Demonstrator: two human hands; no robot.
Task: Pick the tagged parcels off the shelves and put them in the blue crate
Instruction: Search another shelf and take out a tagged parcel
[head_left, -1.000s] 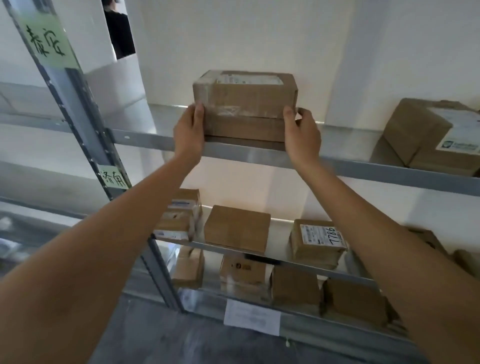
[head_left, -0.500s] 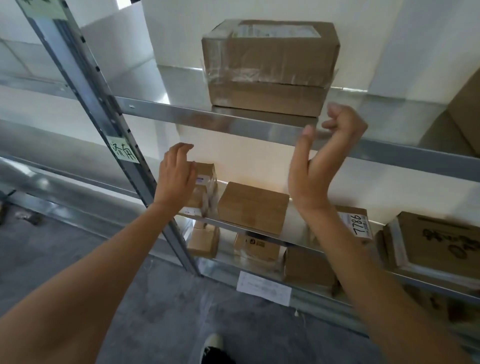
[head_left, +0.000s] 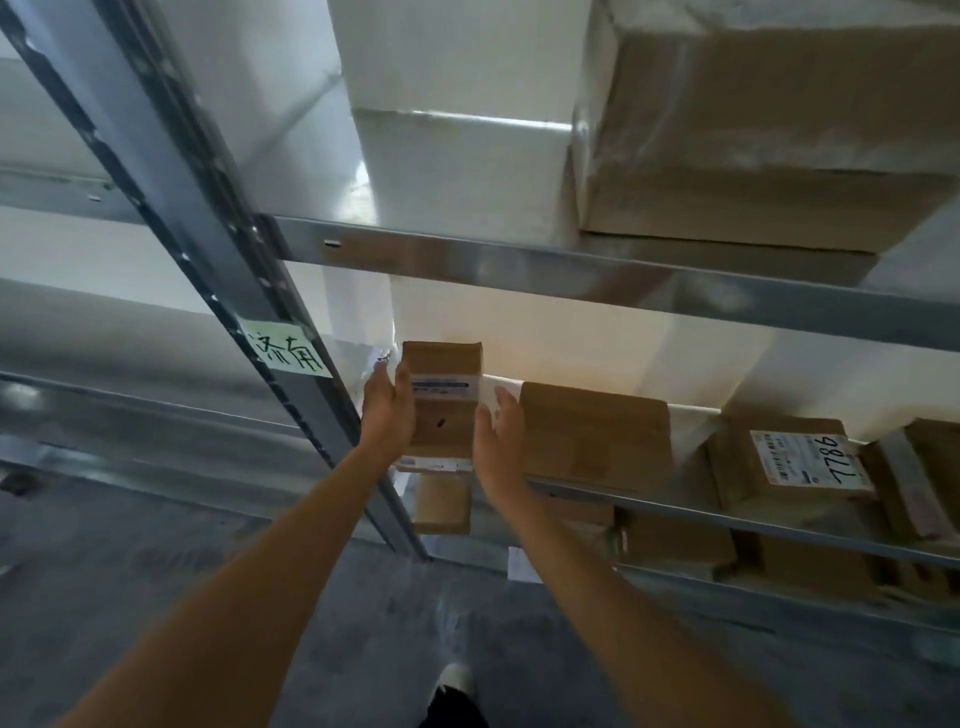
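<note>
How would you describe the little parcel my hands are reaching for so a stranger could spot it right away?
Find the metal shelf upright with the green handwritten note; just right of it, on the middle shelf, is a stack of small cardboard boxes. The small parcel tops that stack, between the left hand and right hand. Unlike the plain box to its right, it has a white label with a blue stripe.

Two bare forearms, no sleeves visible up to the frame edge; no watch, ring or glove seen on the left hand (head_left: 388, 415) or the right hand (head_left: 500, 447). At 6 o'clock in the view, one foot in a white-toed shoe (head_left: 453, 678) below a dark trouser leg (head_left: 452, 709), blurred
</note>
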